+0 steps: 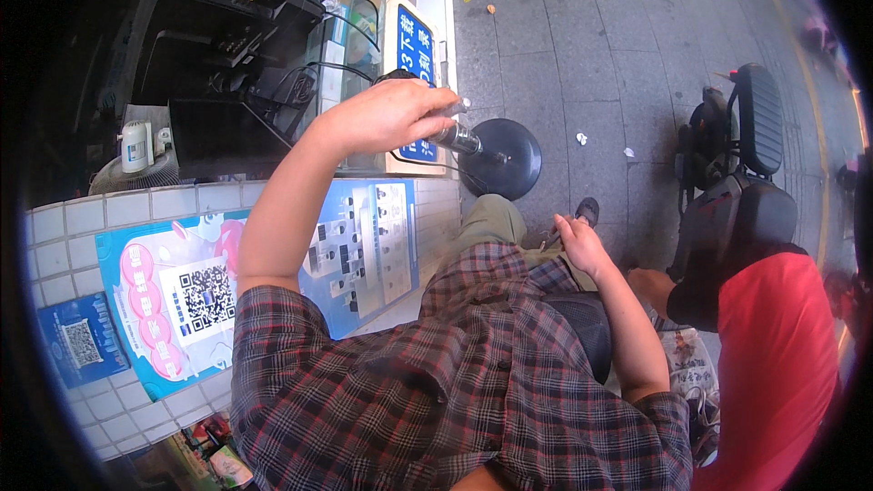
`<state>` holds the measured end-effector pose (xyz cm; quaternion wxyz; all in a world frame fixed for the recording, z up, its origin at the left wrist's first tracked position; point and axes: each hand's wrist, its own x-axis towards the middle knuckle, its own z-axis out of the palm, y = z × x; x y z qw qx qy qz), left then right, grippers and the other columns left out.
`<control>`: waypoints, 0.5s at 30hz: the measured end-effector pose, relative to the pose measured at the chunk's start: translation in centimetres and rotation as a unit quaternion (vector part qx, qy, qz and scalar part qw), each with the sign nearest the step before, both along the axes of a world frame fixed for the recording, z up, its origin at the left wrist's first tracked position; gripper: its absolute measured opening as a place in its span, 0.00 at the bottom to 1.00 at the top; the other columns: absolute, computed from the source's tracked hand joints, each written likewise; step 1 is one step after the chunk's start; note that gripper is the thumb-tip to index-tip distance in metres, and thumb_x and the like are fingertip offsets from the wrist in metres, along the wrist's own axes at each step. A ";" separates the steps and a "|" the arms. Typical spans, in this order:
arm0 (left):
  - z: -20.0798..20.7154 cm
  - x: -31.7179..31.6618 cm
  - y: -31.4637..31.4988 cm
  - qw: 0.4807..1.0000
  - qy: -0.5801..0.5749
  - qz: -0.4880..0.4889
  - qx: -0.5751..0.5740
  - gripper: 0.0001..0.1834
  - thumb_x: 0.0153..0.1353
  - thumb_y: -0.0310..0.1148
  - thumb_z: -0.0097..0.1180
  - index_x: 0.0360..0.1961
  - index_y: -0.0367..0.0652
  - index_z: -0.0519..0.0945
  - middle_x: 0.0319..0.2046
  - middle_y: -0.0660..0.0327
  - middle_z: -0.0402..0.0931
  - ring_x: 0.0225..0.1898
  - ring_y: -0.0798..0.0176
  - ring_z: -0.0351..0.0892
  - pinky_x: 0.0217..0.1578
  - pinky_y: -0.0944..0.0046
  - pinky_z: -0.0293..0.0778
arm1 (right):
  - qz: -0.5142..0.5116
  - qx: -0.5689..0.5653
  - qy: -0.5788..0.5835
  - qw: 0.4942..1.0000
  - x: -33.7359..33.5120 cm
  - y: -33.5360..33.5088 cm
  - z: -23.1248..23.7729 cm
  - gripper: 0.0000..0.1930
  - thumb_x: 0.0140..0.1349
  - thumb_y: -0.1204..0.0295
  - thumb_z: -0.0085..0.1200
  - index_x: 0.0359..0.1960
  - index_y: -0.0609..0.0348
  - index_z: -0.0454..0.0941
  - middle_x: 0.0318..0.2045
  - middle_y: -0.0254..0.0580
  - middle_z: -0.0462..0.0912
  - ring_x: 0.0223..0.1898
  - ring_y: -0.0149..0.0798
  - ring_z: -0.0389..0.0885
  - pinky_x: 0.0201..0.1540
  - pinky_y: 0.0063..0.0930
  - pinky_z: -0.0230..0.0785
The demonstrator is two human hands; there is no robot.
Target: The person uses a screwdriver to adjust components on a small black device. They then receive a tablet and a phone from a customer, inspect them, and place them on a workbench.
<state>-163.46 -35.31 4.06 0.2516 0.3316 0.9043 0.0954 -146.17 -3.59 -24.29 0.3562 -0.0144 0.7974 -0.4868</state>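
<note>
My left hand [400, 115] reaches over beside the glass counter, its fingers curled round the upper part of a stand. Below the fingers, the dark and silver pole [457, 138] of this stand runs down to a round black base [514, 150] on the pavement. A silver knob-like end pokes out past my fingertips, and a black part shows behind my knuckles. My right hand [579, 243] hangs low near my knee with its fingers bent together. Something thin and dark [550, 239] shows at its fingertips, too small to make out.
A glass counter [350, 18] with cables and a blue sign stands at the upper left, near a dark screen [218, 145]. A tiled wall [68, 218] bears posters. At the right are a black scooter [741, 209] and another person's red clothing [773, 364]. Paper scraps [582, 138] lie on the pavement.
</note>
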 end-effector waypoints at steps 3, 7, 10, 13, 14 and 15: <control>-0.1 -0.8 0.0 0.998 -0.048 0.046 0.006 0.14 0.77 0.39 0.53 0.50 0.38 0.78 0.33 0.47 0.81 0.37 0.40 0.81 0.41 0.46 0.74 | 0.002 0.011 -0.005 1.000 0.3 0.0 -0.7 0.30 0.81 0.49 0.38 0.47 0.67 0.82 0.44 0.65 0.86 0.52 0.63 0.84 0.57 0.48 0.73; 0.6 -1.5 0.5 0.993 -0.101 0.063 -0.002 0.14 0.78 0.38 0.52 0.49 0.37 0.77 0.34 0.47 0.83 0.37 0.40 0.81 0.41 0.47 0.74 | 0.009 -0.008 -0.010 1.000 0.2 0.2 -1.7 0.30 0.81 0.49 0.38 0.48 0.68 0.82 0.45 0.65 0.86 0.53 0.63 0.83 0.57 0.49 0.72; 0.9 -1.5 0.2 0.991 -0.116 0.068 -0.004 0.13 0.77 0.38 0.53 0.48 0.37 0.77 0.34 0.47 0.83 0.36 0.41 0.81 0.41 0.48 0.74 | 0.005 -0.017 -0.027 0.999 0.2 -0.1 -1.3 0.30 0.81 0.49 0.38 0.47 0.68 0.82 0.45 0.65 0.86 0.53 0.63 0.83 0.57 0.49 0.72; 0.9 -1.3 -0.3 0.994 -0.092 0.059 -0.004 0.12 0.76 0.37 0.55 0.46 0.36 0.77 0.33 0.47 0.82 0.35 0.42 0.80 0.40 0.48 0.74 | 0.003 -0.008 -0.027 1.000 0.4 -0.1 -1.2 0.30 0.81 0.49 0.38 0.47 0.68 0.82 0.44 0.64 0.87 0.52 0.63 0.84 0.57 0.47 0.73; 1.0 -1.1 -0.2 0.995 -0.077 0.054 -0.006 0.12 0.75 0.36 0.55 0.46 0.36 0.77 0.33 0.48 0.82 0.34 0.43 0.80 0.40 0.47 0.74 | 0.003 -0.003 -0.025 1.000 0.4 0.0 -1.1 0.30 0.81 0.49 0.38 0.48 0.67 0.82 0.44 0.63 0.87 0.52 0.62 0.84 0.57 0.47 0.73; 1.1 -0.9 0.0 0.996 -0.069 0.052 -0.013 0.12 0.75 0.35 0.56 0.47 0.36 0.77 0.33 0.47 0.82 0.35 0.42 0.80 0.40 0.47 0.74 | 0.002 0.001 -0.024 1.000 0.5 0.1 -1.1 0.30 0.80 0.49 0.38 0.48 0.67 0.82 0.44 0.62 0.87 0.52 0.62 0.84 0.57 0.47 0.73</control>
